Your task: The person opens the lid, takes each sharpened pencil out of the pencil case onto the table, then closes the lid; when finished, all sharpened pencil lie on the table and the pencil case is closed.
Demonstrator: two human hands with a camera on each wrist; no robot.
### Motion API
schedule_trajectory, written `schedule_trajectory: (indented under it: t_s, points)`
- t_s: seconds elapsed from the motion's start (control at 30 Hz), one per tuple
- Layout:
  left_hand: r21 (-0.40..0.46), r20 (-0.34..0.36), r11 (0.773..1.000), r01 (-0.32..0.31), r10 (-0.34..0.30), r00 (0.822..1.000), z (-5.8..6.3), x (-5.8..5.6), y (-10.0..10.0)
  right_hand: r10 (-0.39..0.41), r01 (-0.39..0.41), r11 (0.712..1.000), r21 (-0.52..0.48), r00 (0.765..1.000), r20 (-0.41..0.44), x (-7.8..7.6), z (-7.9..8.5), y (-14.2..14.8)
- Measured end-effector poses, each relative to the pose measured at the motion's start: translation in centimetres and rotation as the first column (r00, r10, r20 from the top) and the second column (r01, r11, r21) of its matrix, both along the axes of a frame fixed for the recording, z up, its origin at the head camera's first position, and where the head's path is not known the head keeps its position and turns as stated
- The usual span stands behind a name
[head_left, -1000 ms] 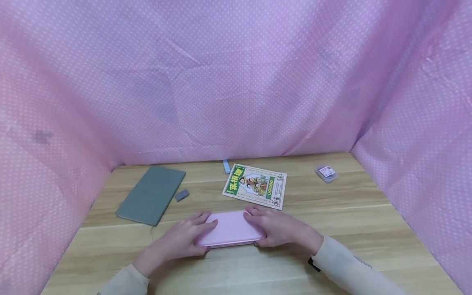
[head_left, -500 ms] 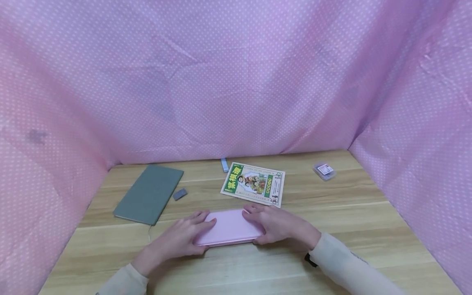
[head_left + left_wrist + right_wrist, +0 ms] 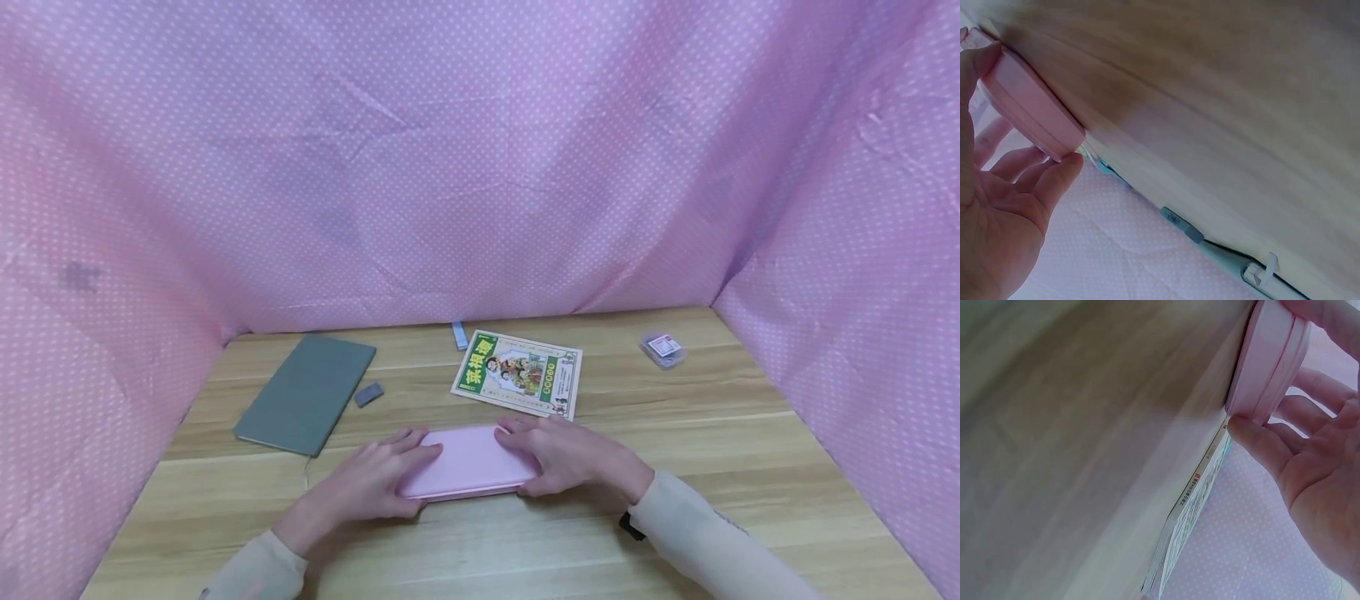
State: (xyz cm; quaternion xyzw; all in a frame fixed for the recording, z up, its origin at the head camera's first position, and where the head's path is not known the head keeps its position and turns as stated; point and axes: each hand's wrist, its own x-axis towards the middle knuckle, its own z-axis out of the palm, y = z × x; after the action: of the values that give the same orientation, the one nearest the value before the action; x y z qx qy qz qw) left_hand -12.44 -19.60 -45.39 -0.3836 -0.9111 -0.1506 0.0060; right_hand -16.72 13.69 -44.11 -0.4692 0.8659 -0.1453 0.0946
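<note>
A pink, rounded box-like case (image 3: 472, 463) lies flat on the wooden table in front of the person, its lid seam visible along the side in the right wrist view. The left hand (image 3: 372, 479) grips its left end, thumb on the top edge and fingers at the sides. At the opposite end the right hand (image 3: 562, 458) holds it in much the same way. In the left wrist view the thumb and fingertips of the left hand (image 3: 1004, 187) touch the case (image 3: 1032, 103). The right hand (image 3: 1319, 444) has its fingertips against the case (image 3: 1266, 362) too.
Behind the case lies a picture-covered book (image 3: 517, 373). To the left are a green notebook (image 3: 307, 396) and a small grey block (image 3: 369, 395). A blue strip (image 3: 459, 336) sits at the back, and a small clear box (image 3: 663, 350) at the back right. Pink dotted cloth (image 3: 480, 167) encloses the table.
The hands and the case stay put; only the head view shifts slightly.
</note>
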Motion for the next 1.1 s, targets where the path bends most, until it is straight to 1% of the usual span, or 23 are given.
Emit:
schedule_trajectory:
  t_s: [0.23,0.33,0.43,0.5,0.57,0.63,0.7,0.77,0.87,0.93,0.97,1.03,1.1]
  points:
    - [0.001,-0.054,1.000,-0.019,0.019,0.998,-0.1,0.3,0.2,0.020,-0.020,1.000,0.001,1.000,0.021,-0.4,0.3,0.2]
    - [0.005,-0.063,1.000,-0.025,0.025,0.998,-0.1,0.3,0.3,0.024,-0.024,1.000,-0.002,0.999,0.042,-0.5,0.5,0.4]
    - [0.006,-0.054,1.000,-0.024,0.024,0.998,-0.1,0.3,0.2,0.021,-0.021,1.000,0.005,0.998,0.066,-0.6,0.6,0.5]
    - [0.011,-0.040,1.000,-0.024,0.025,0.999,-0.1,0.3,0.1,0.014,-0.015,1.000,0.010,0.997,0.079,-0.7,0.6,0.6]
    - [0.025,-0.007,0.999,-0.030,0.030,1.000,-0.2,0.3,0.0,0.006,-0.007,1.000,0.011,0.995,0.100,-0.8,0.7,0.6]
    - [0.055,0.043,0.997,-0.049,0.047,0.998,-0.1,0.2,-0.2,-0.002,0.001,1.000,0.007,0.992,0.127,-1.1,0.8,0.5]
    - [0.094,0.103,0.993,-0.077,0.067,0.992,0.0,0.0,-0.4,-0.007,0.009,1.000,-0.012,0.986,0.169,-1.5,1.0,0.5]
    - [0.140,0.167,0.984,-0.109,0.085,0.982,0.2,-0.1,-0.5,-0.013,0.023,0.999,-0.044,0.977,0.215,-1.9,1.0,0.6]
    - [0.223,0.267,0.963,-0.154,0.092,0.959,0.3,-0.4,-0.7,-0.019,0.060,0.990,-0.125,0.953,0.304,-2.7,0.9,1.0]
    - [0.284,0.331,0.941,-0.183,0.083,0.940,0.2,-0.6,-1.0,-0.020,0.097,0.977,-0.188,0.928,0.373,-3.1,0.8,1.4]
    - [0.313,0.361,0.929,-0.199,0.077,0.929,0.2,-0.6,-1.1,-0.022,0.122,0.968,-0.217,0.910,0.415,-3.2,0.8,1.5]
    - [0.351,0.409,0.907,-0.231,0.073,0.910,0.0,-0.7,-1.3,-0.015,0.158,0.951,-0.267,0.882,0.471,-3.4,0.8,1.8]
    - [0.397,0.468,0.882,-0.254,0.044,0.883,-0.1,-0.7,-1.5,-0.026,0.207,0.934,-0.291,0.853,0.522,-3.6,0.8,2.0]
